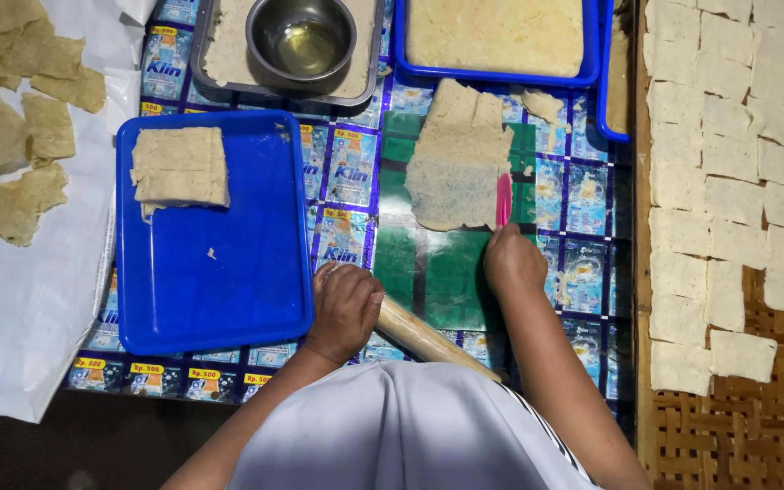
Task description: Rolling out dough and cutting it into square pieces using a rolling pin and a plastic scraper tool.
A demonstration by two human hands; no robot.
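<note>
Left hand [345, 308] curled over the near end of a wooden rolling pin [428, 338], fingers folded together around it, close to the edge of a blue tray [229, 281]. Right hand [512, 263] gripping a pink scraper [504, 200], fingers closed on its handle, blade set against the right edge of a thin dough sheet [460, 163]. Dough sheet flat on a shiny printed plastic mat [428, 263], just below a blue tub of dough [496, 36]. Folded dough slab [180, 166] in the far left corner of the blue tray. Steel bowl [301, 38] with what looks like oil, sitting in a grey tray [220, 54]. Cut dough squares [737, 181] laid in rows on a woven mat [728, 426] to the right. Yellowish dried pieces [11, 118] on white sheeting [20, 308] to the left.
</note>
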